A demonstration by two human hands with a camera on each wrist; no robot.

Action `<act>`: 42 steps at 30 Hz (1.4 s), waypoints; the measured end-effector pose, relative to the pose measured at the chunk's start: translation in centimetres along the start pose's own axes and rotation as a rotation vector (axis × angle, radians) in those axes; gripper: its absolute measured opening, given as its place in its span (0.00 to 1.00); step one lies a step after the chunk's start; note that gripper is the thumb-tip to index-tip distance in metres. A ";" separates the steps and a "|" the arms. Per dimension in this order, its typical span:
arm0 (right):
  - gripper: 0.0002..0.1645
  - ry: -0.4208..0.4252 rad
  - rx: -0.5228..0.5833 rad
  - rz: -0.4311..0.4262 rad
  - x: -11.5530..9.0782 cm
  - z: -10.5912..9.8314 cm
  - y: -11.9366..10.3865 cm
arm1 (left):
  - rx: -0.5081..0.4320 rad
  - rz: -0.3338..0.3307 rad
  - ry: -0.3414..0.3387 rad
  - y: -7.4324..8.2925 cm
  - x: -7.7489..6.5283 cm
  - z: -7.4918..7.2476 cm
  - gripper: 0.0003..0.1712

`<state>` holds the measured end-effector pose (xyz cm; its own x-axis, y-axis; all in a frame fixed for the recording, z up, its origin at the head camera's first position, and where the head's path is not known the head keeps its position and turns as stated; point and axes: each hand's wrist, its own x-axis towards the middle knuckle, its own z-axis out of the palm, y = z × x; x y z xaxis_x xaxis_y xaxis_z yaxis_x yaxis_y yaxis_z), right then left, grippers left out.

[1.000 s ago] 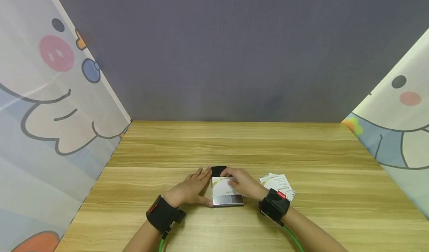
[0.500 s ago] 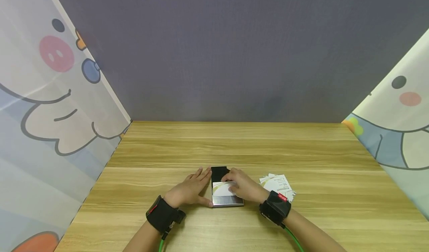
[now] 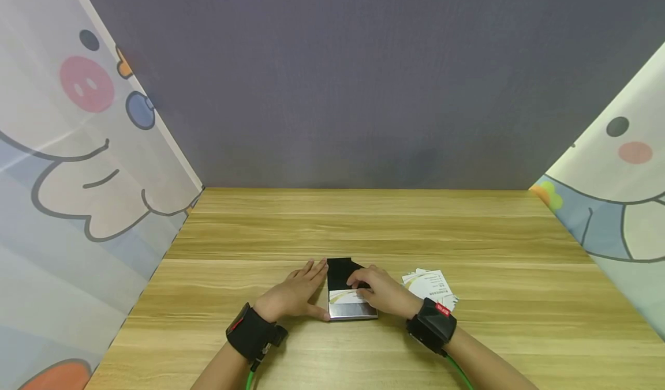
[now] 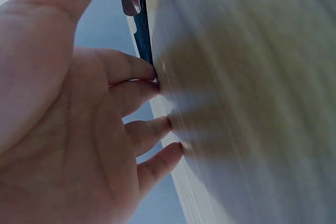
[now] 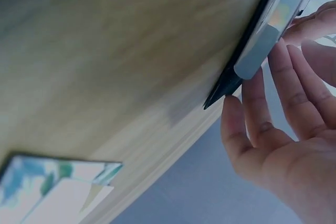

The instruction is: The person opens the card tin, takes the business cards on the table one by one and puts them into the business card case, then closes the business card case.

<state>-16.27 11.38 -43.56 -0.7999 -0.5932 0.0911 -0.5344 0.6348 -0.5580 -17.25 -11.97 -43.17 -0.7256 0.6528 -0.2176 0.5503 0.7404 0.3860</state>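
Observation:
A business card holder (image 3: 353, 311) with a shiny metal front and a black inside lies flat on the wooden table. A white business card (image 3: 340, 296) with a gold curve sits partly behind the metal front, its far strip showing. With bent fingers and thumb, my right hand (image 3: 381, 292) holds the card near its far right edge. My left hand (image 3: 298, 292) rests on the table with fingers spread straight, fingertips and thumb against the holder's left side. In the right wrist view, fingers (image 5: 253, 103) of the right hand lie along the holder's edge.
Several loose business cards (image 3: 428, 286) lie in an untidy pile to the right, beside the right wrist. A dark grey partition (image 3: 332, 90) stands behind the table (image 3: 270, 222). Cartoon-printed panels (image 3: 78, 147) flank both sides.
My right hand has moved toward the table's near edge, and the card has slid deeper behind the metal front. More of the black inside shows. The left hand has stayed still.

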 end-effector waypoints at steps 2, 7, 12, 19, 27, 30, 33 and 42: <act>0.10 -0.001 0.003 0.002 0.0 0.0 0.1 | 0.002 0.001 0.001 0.0 0.0 0.0 0.58; 0.11 0.002 0.020 0.020 -0.2 -0.2 0.1 | 0.004 0.003 0.001 0.0 0.0 0.0 0.58; 0.12 0.018 0.025 0.059 -0.7 -0.6 0.3 | 0.008 -0.005 -0.008 0.0 0.1 0.0 0.59; 0.16 0.050 0.045 0.119 -2.0 -1.6 1.3 | 0.013 -0.010 -0.016 0.1 0.0 0.0 0.58; 0.18 0.099 0.023 0.163 -4.1 -3.0 3.0 | 0.009 -0.001 -0.012 0.0 0.0 0.0 0.59; 0.19 0.098 0.012 0.191 -4.9 -3.4 3.7 | 0.012 0.000 -0.013 0.1 0.0 -0.1 0.59; 0.21 0.100 0.002 0.229 -5.7 -3.9 4.4 | 0.013 -0.001 -0.012 0.1 -0.1 -0.1 0.59; 0.26 0.100 -0.055 0.291 -7.5 -5.3 5.6 | 0.009 0.001 -0.010 0.3 -0.1 -0.1 0.58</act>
<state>-14.69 22.02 -43.03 -0.9428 -0.3329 0.0160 -0.2909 0.7986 -0.5269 -17.03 -11.84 -42.98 -0.7209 0.6551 -0.2264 0.5547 0.7411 0.3782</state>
